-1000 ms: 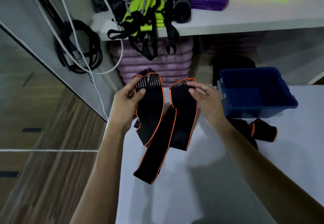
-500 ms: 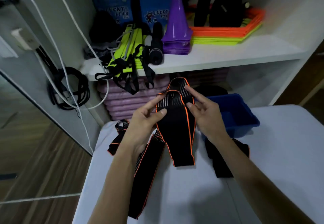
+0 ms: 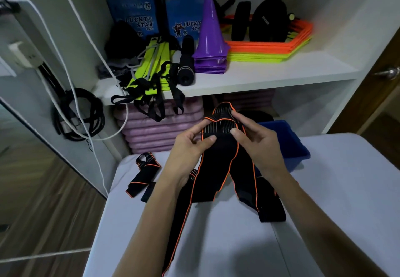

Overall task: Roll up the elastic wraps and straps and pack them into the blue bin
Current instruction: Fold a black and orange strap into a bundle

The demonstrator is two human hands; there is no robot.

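Both hands hold up a long black elastic wrap with orange edging [image 3: 218, 168] above the white table [image 3: 324, 190]. My left hand [image 3: 190, 146] and my right hand [image 3: 257, 142] pinch its striped top end from either side, where it is folded over. The rest hangs down and trails along the table toward me. A second black and orange strap [image 3: 142, 175] lies loose at the table's far left corner. Another black wrap [image 3: 270, 205] lies under my right forearm. The blue bin [image 3: 290, 146] stands behind my right hand, mostly hidden.
Behind the table is a white shelf [image 3: 281, 73] with purple cones [image 3: 211, 38], orange and yellow flat markers, blue boxes and a yellow-and-black ladder strap. Purple mats [image 3: 155, 129] are stacked beneath it. White and black cables [image 3: 78, 114] hang on the left wall.
The wrap's two ends were held apart one second ago; now both hands have brought them together at the top. The view has tilted up, so the shelf shows more.
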